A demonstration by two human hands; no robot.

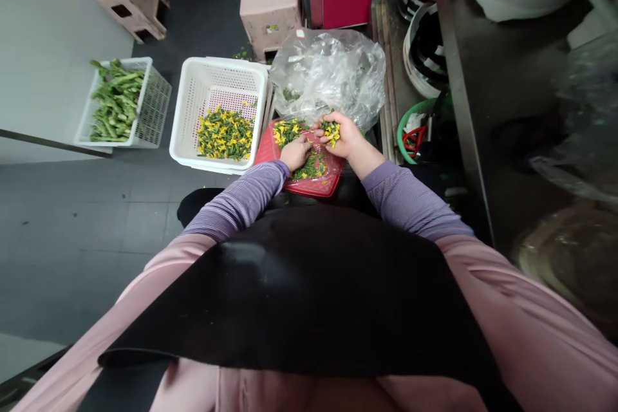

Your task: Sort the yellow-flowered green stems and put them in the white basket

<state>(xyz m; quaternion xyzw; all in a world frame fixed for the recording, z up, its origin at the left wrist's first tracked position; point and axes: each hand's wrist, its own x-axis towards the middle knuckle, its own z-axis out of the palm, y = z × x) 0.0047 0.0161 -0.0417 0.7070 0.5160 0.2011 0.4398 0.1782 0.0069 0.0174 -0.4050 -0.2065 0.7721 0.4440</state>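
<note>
- The right hand has its grip closed around a bunch of yellow flowers; it is better, I think, to hold them lightly, because the petals look easy to crush.
- The left hand is lowered over the red tray; its fingers point down, and I cannot tell whether this grip is together on something or apart.
- On the tray lie loose flowers and short green pieces, on both sides of the left hand. Small portions would probably be easier to handle cleanly.
- The white basket, just beside the tray, has a flower heap in it; both hands are outside this basket.
- The clear bag lies close behind the hands, so the fingers should be careful not to catch its loose plastic.
</note>
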